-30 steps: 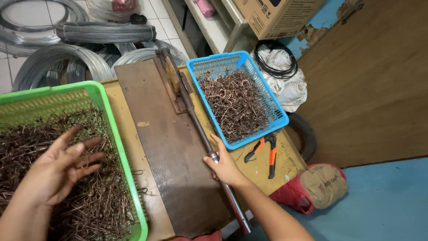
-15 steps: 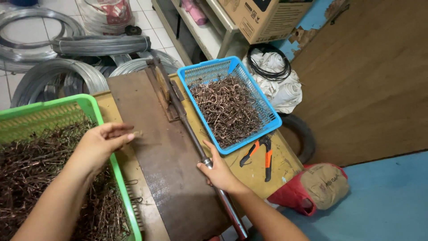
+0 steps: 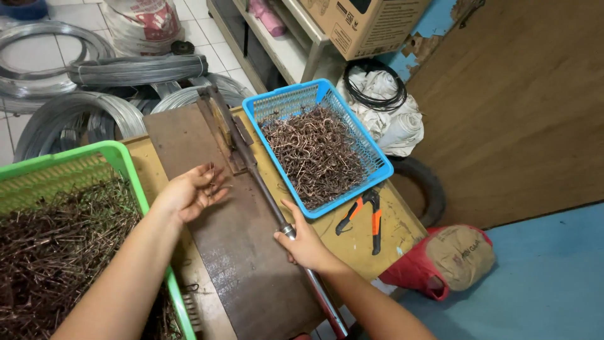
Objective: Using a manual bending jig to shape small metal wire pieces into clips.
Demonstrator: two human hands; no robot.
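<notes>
The left hand [image 3: 192, 192] has come out of the green basket [image 3: 126, 165], at 9 o'clock, where it lay spread on the straight wire pieces [image 3: 56, 245] a second ago; it now hangs over the brown plate [image 3: 239, 245] with the fingers curled round a few short wires [image 3: 211, 179], close to the fixed block of the bender [image 3: 221, 126] at 12 o'clock. By that move a fresh piece looks picked and on its way to the tool, not yet set in it. Right of the plate the lever [image 3: 267, 201] runs from the block down towards 6 o'clock. The right hand [image 3: 305, 245] is closed on the lever near its metal collar, much where it gripped it before. Past it, at 1 o'clock, the blue basket [image 3: 377, 160] holds bent hooks [image 3: 314, 154]. Orange pliers [image 3: 365, 214] lie on the bench [image 3: 396, 233] at 3 o'clock
</notes>
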